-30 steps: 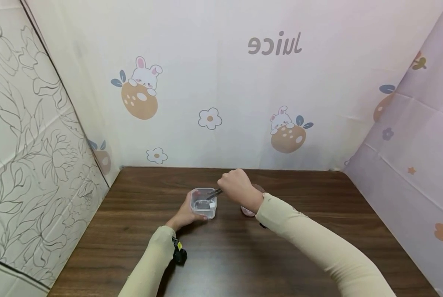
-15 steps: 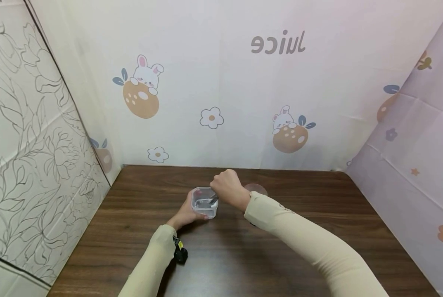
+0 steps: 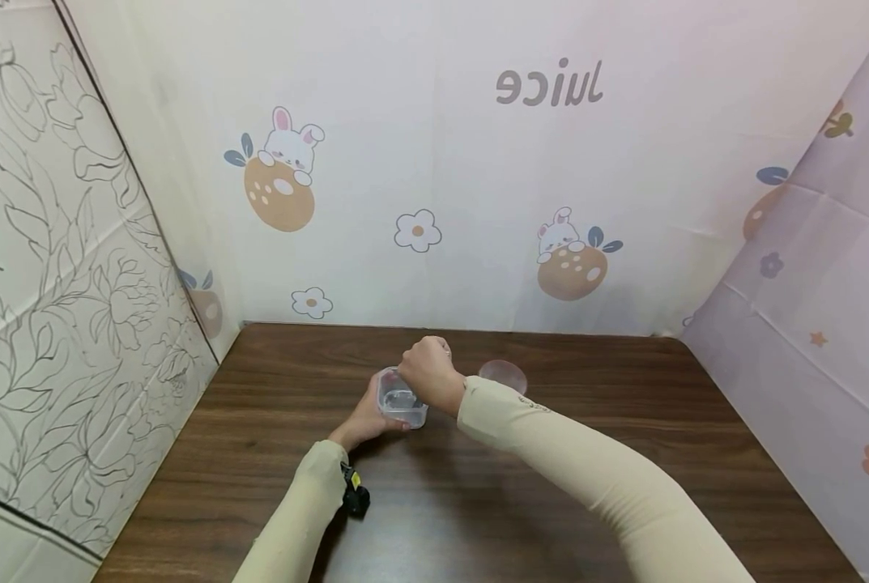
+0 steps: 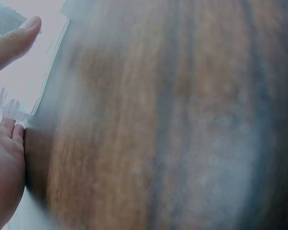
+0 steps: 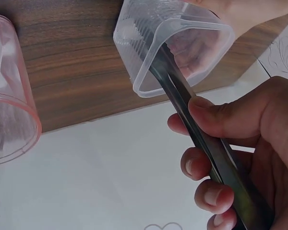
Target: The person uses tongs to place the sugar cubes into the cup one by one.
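Note:
My left hand (image 3: 364, 417) grips a clear square plastic container (image 3: 407, 416) on the table, thumb on the near side and fingers behind it. The left wrist view shows only the thumb (image 4: 14, 45), part of the palm and a container edge. Metal tongs (image 5: 182, 103) lie along the curled fingers of my right hand (image 3: 432, 374), which is held over the container's right rim. In the right wrist view the tongs' front end is inside the container. A small whitish patch shows by the container's bottom there; what it is, I cannot tell.
A pinkish see-through cup (image 3: 504, 374) stands right of the container, partly behind the right forearm; something pale and blurred shows inside it in the right wrist view. The brown wooden table (image 3: 624, 453) ends at a patterned cloth wall (image 3: 361, 162).
My right hand has moved left with the tongs, from between cup and container to over the container. More of the cup's rim now shows. The left hand keeps its hold on the container.

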Demonstrator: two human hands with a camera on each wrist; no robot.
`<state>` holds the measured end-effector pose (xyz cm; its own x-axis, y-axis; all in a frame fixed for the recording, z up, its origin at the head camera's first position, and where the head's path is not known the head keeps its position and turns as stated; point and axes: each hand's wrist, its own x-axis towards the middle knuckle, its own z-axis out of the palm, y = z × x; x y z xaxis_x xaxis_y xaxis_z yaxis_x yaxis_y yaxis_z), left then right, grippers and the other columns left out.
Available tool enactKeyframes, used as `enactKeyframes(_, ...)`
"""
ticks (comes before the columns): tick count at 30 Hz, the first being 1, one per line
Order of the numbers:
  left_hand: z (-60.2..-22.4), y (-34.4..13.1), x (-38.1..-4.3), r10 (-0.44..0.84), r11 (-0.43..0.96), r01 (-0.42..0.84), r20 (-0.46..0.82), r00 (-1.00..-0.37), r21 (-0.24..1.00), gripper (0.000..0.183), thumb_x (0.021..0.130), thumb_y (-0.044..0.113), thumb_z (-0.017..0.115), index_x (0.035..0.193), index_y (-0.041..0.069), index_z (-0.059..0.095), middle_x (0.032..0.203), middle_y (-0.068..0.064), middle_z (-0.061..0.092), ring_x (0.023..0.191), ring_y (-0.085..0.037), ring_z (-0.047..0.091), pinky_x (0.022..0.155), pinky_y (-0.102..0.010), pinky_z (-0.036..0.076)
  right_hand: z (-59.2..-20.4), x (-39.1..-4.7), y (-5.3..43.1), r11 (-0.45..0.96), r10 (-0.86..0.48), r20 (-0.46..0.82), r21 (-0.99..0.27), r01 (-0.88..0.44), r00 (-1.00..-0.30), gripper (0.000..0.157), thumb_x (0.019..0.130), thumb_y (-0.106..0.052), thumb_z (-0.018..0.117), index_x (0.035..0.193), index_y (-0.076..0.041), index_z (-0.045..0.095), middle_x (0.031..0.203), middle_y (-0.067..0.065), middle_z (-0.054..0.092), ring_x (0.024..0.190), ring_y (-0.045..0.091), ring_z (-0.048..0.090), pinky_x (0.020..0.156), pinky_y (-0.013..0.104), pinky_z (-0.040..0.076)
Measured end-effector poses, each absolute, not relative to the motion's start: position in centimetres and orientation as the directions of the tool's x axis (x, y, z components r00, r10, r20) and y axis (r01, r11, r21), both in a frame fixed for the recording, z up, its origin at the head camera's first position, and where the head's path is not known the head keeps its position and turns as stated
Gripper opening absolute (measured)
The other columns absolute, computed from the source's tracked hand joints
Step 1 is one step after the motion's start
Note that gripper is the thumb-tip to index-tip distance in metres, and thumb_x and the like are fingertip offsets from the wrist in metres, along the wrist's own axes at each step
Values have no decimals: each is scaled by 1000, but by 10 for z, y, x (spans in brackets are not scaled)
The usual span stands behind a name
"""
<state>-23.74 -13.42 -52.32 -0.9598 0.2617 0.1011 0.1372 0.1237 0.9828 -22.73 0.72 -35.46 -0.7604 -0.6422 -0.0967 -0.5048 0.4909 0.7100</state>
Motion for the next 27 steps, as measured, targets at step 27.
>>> enactKeyframes(27, -509, -134, -231, 269, 137, 118, 78, -960, 983, 105, 58, -10, 84, 143, -4, 21, 137, -30, 38, 121, -45, 39, 105, -56, 24, -366, -232, 22, 515, -714, -29, 656, -552, -700, 29, 86, -16, 66, 59, -21, 59, 53, -9, 47, 45, 9, 22, 36, 26, 26)
